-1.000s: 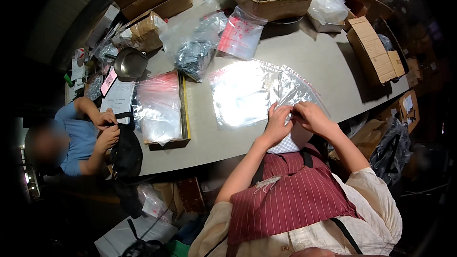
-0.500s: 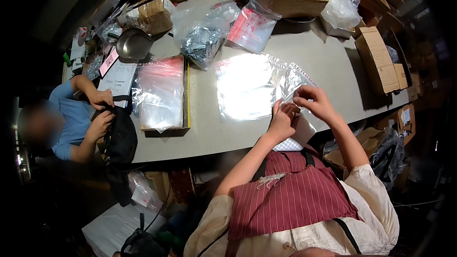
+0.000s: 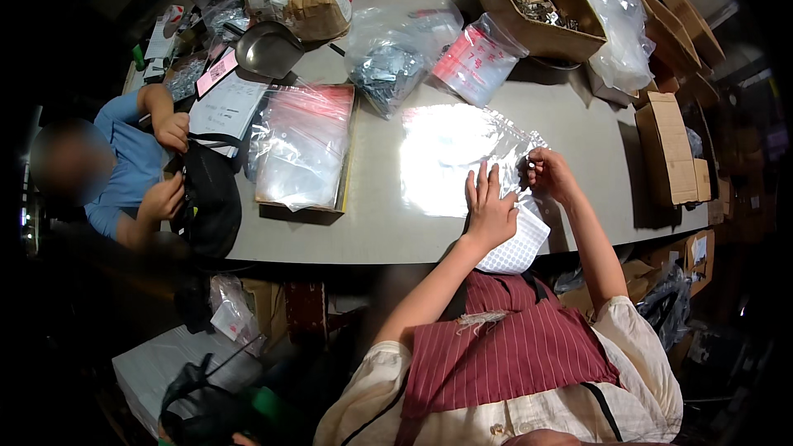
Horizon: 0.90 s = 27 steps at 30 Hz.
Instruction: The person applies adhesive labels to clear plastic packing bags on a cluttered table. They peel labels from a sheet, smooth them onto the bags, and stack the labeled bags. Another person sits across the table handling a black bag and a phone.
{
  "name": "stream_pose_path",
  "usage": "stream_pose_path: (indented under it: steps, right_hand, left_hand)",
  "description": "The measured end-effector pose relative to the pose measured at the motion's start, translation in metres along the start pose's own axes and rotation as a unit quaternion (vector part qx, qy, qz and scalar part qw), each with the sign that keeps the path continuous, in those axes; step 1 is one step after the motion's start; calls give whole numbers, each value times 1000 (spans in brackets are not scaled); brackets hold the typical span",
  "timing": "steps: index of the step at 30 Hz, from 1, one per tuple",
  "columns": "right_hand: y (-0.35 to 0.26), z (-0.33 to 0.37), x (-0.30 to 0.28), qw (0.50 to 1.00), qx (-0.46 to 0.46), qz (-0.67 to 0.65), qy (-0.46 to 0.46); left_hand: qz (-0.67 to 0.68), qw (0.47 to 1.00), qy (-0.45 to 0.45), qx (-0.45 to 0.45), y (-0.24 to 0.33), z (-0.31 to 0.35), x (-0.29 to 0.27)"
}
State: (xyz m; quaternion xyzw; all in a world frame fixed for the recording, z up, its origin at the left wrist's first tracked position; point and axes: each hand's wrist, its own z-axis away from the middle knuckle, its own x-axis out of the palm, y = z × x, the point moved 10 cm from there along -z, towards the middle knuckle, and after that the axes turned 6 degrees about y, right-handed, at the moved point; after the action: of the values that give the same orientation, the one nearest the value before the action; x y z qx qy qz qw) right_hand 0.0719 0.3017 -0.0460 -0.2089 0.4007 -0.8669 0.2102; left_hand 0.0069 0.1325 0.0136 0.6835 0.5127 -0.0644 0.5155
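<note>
My left hand (image 3: 493, 216) lies with its fingers stretched out on the near right part of some clear plastic bags (image 3: 446, 149), which glare white under the light. Beneath its palm, a white sheet with rows of small round marks (image 3: 514, 246) juts over the table's front edge toward my apron. At the right end of the bags, my right hand (image 3: 547, 175) is closed, thumb and fingers pinched together near the zip edge. What sits between those fingertips is too small to make out.
Left of the bags stands a shallow box with stacked zip bags (image 3: 301, 149). Behind are a bag of metal parts (image 3: 388, 70), a red-printed bag (image 3: 477, 62) and a carton of metal pieces (image 3: 537, 12). A person in blue (image 3: 136, 149) handles a black bag (image 3: 213, 198) at left.
My left hand has gone from curled to flat on the bags. My right fingers have closed near the bags' edge. The other person's hands have moved apart on the black bag. The view has shifted.
</note>
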Motion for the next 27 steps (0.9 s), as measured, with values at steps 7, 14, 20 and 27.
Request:
stream_pose_path:
  steps: [7,14,20,27]
  right_hand:
    - [-24,-16,84,934,-166,296,-112]
    - [-23,-30,142,659,-386,644,-48]
    - [-50,-40,67,675,-270,686,21]
    - [-66,-27,28,597,-226,769,28]
  left_hand:
    - [82,981,-169,-55,5,23,69]
    - [43,995,-85,6,15,24,62]
    - [38,987,-151,44,26,21,55]
    - [59,986,-67,143,48,25,42]
